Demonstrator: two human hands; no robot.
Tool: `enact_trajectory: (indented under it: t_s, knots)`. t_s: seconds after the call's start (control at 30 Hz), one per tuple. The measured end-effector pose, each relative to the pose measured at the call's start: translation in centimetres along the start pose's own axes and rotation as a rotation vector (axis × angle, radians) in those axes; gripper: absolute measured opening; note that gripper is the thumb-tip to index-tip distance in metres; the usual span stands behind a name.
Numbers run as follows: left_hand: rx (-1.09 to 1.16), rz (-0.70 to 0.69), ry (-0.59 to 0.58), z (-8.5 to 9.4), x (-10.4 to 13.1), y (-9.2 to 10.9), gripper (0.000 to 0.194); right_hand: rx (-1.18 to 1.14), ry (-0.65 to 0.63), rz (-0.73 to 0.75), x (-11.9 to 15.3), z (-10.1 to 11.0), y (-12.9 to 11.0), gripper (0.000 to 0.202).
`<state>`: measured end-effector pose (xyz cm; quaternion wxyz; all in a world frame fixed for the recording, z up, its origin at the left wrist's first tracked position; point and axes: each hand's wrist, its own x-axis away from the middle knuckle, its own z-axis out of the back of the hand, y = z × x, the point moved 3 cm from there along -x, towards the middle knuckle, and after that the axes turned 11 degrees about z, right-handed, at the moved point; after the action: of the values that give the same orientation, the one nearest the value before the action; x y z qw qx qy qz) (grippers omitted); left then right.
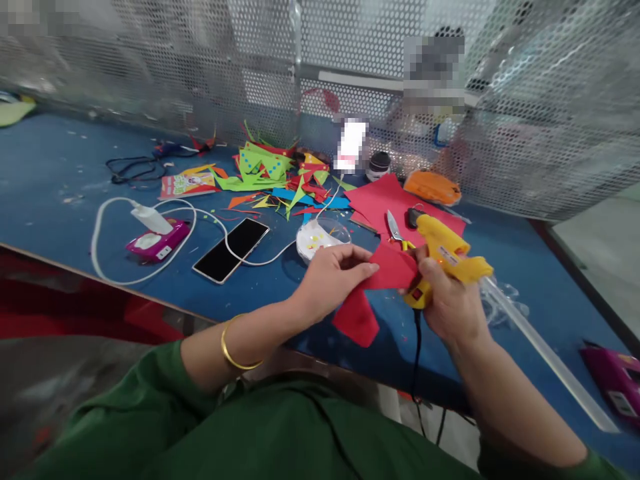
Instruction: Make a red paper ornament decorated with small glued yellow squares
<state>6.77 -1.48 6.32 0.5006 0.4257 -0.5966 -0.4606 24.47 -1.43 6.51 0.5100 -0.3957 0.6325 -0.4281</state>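
Observation:
My left hand (pixel 333 277) pinches a folded piece of red felt (pixel 393 267) between thumb and fingers, above the table's front edge. One flap of the felt hangs down below the fingers. In my right hand (pixel 447 300) is a yellow hot glue gun (pixel 445 247), with a long clear glue stick (pixel 550 370) sticking out of its back. Its dark nozzle points toward the far side, and a black cord drops from its handle. The fingertips of my right hand are close to the felt's right edge; whether they touch it is hidden.
Scissors (pixel 394 227) lie on red sheets (pixel 377 200) beyond my hands. A round white container (pixel 307 240), a black phone (pixel 233 250) with a white cable and a purple packet (pixel 159 241) are to the left. Coloured scraps (pixel 263 163) and a perforated metal screen (pixel 350 40) stand behind.

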Motion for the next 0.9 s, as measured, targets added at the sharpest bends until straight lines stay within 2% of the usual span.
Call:
enact_trajectory:
  t_s: [0.17,0.23,0.33,0.37,0.47,0.5,0.57,0.7,0.8,0.9]
  knots:
    - [0.013,-0.047,-0.045,-1.6,-1.3,-0.9,0.006,0.054,0.031,-0.029,-0.2,1.3,0.6,0.034]
    - [0.026,-0.050,-0.045,-1.4,-1.0,-1.2,0.010,0.043,0.043,-0.036,-0.3,1.3,0.9,0.034]
    - [0.043,-0.037,0.027,0.2,0.4,-2.1,0.015,0.026,0.094,-0.031,-0.6,1.3,0.9,0.033]
    - [0.041,-0.031,0.110,1.1,1.0,-2.5,0.014,0.025,0.119,-0.019,-0.7,1.4,0.7,0.033]
    - [0.119,0.010,0.470,4.2,2.4,-4.1,0.021,0.005,0.200,0.033,-1.2,1.8,0.2,0.033]
    - [0.142,0.049,0.546,4.9,2.6,-4.7,0.023,-0.007,0.217,0.044,-1.3,1.8,0.2,0.034]
    - [0.162,0.102,0.606,5.7,2.3,-5.2,0.036,-0.025,0.229,0.037,-1.4,1.9,0.2,0.033]
    - [0.100,0.095,0.567,5.6,0.2,-5.0,0.071,-0.075,0.224,-0.016,-1.5,1.9,0.7,0.034]
    - [0.061,0.091,0.549,5.4,-1.5,-4.9,0.077,-0.104,0.216,-0.018,-1.4,1.7,0.8,0.036]
    - [0.046,0.099,0.514,5.5,-3.0,-4.9,0.075,-0.105,0.206,-0.014,-1.4,1.7,0.7,0.035]
